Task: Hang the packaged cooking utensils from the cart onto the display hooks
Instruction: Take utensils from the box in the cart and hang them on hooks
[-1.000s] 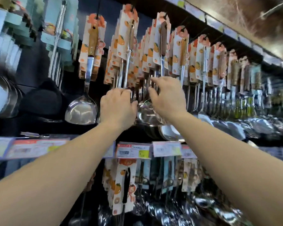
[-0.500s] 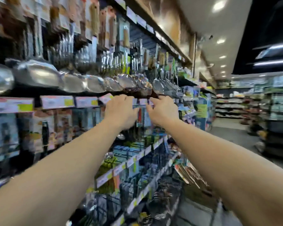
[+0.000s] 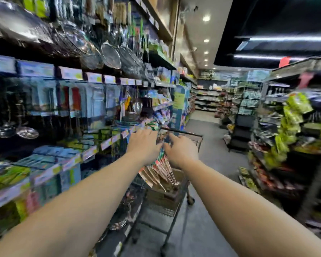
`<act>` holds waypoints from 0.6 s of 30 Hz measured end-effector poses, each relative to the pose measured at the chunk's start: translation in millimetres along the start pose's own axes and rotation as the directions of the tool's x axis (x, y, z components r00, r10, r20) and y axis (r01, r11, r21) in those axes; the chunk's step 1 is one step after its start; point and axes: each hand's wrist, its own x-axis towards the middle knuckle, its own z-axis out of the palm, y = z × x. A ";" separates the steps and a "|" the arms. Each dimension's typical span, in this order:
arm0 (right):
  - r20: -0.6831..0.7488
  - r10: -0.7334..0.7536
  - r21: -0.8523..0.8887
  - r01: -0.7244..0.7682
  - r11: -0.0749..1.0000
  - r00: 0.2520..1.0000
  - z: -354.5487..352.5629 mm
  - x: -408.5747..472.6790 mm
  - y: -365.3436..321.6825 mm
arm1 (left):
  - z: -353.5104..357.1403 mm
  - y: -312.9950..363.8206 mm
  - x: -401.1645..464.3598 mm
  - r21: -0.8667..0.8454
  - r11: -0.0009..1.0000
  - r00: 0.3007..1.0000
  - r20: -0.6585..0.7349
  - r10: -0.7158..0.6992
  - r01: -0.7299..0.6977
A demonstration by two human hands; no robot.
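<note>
Fanned bundle of carded, metal-handled cooking utensils (image 3: 160, 168) standing in the black wire cart (image 3: 182, 184), beside the shelving. Left hand (image 3: 145, 143) and right hand (image 3: 182, 151) reaching over the bundle's top, fingers blurred; grip impossible to tell. Probably light, stiff, slippery; best pinched at the card tops.

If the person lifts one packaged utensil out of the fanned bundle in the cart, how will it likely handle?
The packaged utensils look like flat cards on long, thin metal tools, so one probably lifts stiff and fairly light, though end-heavy. They stand fanned and overlapping in the cart, so neighbours may snag or slide. Both the left hand and right hand are close enough to steady the rest.
</note>
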 end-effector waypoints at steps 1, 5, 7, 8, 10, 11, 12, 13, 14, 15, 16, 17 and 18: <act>0.012 0.011 -0.010 -0.011 1.000 1.000 10.9 12.1 11.7 | 19.2 0.0 15.7 -0.020 1.000 1.000 0.019 0.003 -0.002; 0.050 0.088 -0.030 -0.087 0.996 0.995 42.8 70.3 55.2 | 80.4 0.1 85.2 -0.107 0.994 0.997 0.071 0.007 0.001; 0.057 0.119 -0.029 -0.117 0.993 0.991 55.0 99.8 75.7 | 110.9 2.1 118.9 -0.127 0.992 0.997 0.082 0.008 0.003; 0.062 0.133 -0.024 -0.131 0.991 0.989 62.7 114.6 86.2 | 126.5 3.7 134.7 -0.134 0.991 0.995 0.096 0.013 0.000; 0.087 0.156 -0.036 -0.153 0.988 0.984 81.9 143.1 106.8 | 157.9 7.1 159.5 -0.166 0.986 0.991 0.137 0.005 0.018; 0.107 0.166 -0.042 -0.162 0.986 0.980 92.4 155.2 116.1 | 173.1 8.6 169.2 -0.183 0.983 0.986 0.164 -0.001 0.032; 0.124 0.177 -0.038 -0.174 0.984 0.976 103.4 167.0 124.7 | 187.5 9.5 178.2 -0.194 0.980 0.982 0.189 -0.005 0.042; 0.143 0.190 -0.027 -0.188 0.982 0.971 115.4 178.8 132.2 | 201.7 9.6 187.4 -0.195 0.980 0.976 0.217 -0.006 0.050; 0.158 0.202 -0.017 -0.202 0.979 0.967 127.7 190.4 138.6 | 215.0 8.6 196.3 -0.191 0.980 0.970 0.242 -0.009 0.057; 0.170 0.207 -0.010 -0.208 0.978 0.963 140.6 202.1 144.3 | 227.7 7.0 204.9 -0.184 0.981 0.967 0.255 -0.017 0.066; 0.184 0.203 -0.004 -0.206 0.979 0.962 154.7 214.1 150.0 | 241.7 4.8 213.3 -0.178 0.981 0.965 0.262 -0.028 0.077; 0.203 0.194 0.004 -0.199 0.980 0.960 169.0 225.3 155.5 | 254.7 2.7 220.9 -0.170 0.982 0.964 0.265 -0.039 0.086; 0.228 0.182 0.014 -0.190 0.982 0.957 184.2 236.6 161.6 | 268.0 0.2 227.6 -0.159 0.982 0.961 0.272 -0.053 0.099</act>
